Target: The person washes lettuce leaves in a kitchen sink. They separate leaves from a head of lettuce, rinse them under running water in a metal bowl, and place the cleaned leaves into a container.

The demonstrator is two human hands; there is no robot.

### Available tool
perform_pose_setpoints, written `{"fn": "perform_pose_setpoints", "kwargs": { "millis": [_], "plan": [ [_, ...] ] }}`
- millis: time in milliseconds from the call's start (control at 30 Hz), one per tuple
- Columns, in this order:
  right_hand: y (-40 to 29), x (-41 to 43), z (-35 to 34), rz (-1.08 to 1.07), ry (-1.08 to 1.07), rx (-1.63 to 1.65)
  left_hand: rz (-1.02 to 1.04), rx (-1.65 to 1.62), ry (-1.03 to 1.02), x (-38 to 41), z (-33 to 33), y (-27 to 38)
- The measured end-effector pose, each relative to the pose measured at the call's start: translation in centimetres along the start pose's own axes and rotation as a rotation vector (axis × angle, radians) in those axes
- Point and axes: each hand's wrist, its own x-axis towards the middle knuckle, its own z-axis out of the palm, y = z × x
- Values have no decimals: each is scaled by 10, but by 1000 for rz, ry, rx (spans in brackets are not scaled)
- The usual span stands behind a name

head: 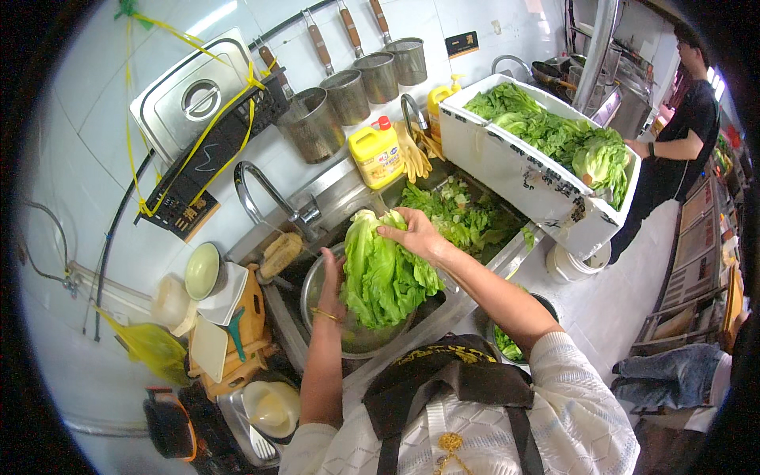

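Note:
A head of green lettuce is held up over a round metal basin standing in the left sink. My right hand grips it near its pale stem end, thumb on top. At its left side is my left hand, thumb raised, fingers partly hidden behind the leaves; whether they press on it is unclear. Loose lettuce leaves lie in the right sink compartment. A white foam box full of lettuce heads rests at the right end of the sink.
A curved faucet rises behind the left sink, near a loofah. Yellow jug and rubber gloves stand behind. Cutting boards and bowls are at left. Another person stands beyond the box; a white bucket is below it.

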Motion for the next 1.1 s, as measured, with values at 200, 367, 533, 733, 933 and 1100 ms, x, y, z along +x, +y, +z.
{"fn": "perform_pose_setpoints", "kwargs": {
  "millis": [200,367,533,733,933,1100],
  "plan": [
    [-12,-14,9,-233,165,-412,382,554,4,-8,28,6],
    [-23,-20,3,-287,24,-379,566,759,31,-12,29,7],
    [-41,-27,2,-368,-80,-402,491,613,-38,-21,31,16],
    [-55,-26,-5,-415,-261,-451,424,640,-34,-31,26,26],
    [-66,-17,-23,-48,-509,70,213,290,-93,-32,-15,20],
    [-51,-9,-15,-15,-369,46,189,223,-93,-25,-30,13]
  ]
}}
